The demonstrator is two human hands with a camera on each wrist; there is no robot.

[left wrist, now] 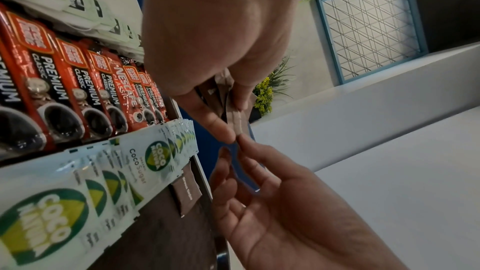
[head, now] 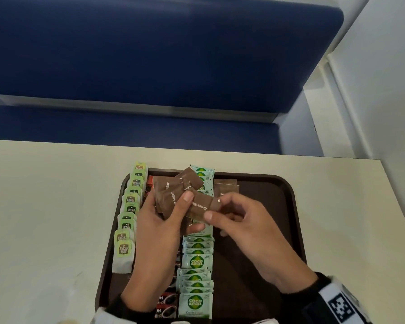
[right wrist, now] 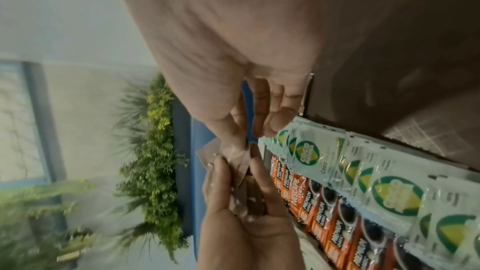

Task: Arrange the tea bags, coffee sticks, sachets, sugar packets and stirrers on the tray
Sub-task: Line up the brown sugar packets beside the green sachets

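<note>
Above the dark brown tray (head: 288, 230) my left hand (head: 164, 220) grips a fanned bunch of brown sugar packets (head: 171, 192). My right hand (head: 232, 213) pinches one brown sugar packet (head: 202, 206) at the right edge of that bunch, thumb and forefinger on it; the pinch also shows in the left wrist view (left wrist: 237, 122). On the tray lie a column of green tea bags (head: 129, 216), a column of red coffee sticks (left wrist: 85, 81) mostly hidden under my left hand, and a column of pale green Coco sugar sachets (head: 197, 265). Two brown sugar packets (head: 226, 187) lie at the tray's far right of centre.
The tray sits on a cream table (head: 44, 218) whose right edge (head: 388, 206) is close. A blue bench seat (head: 150, 66) stands beyond the table. The right half of the tray is bare.
</note>
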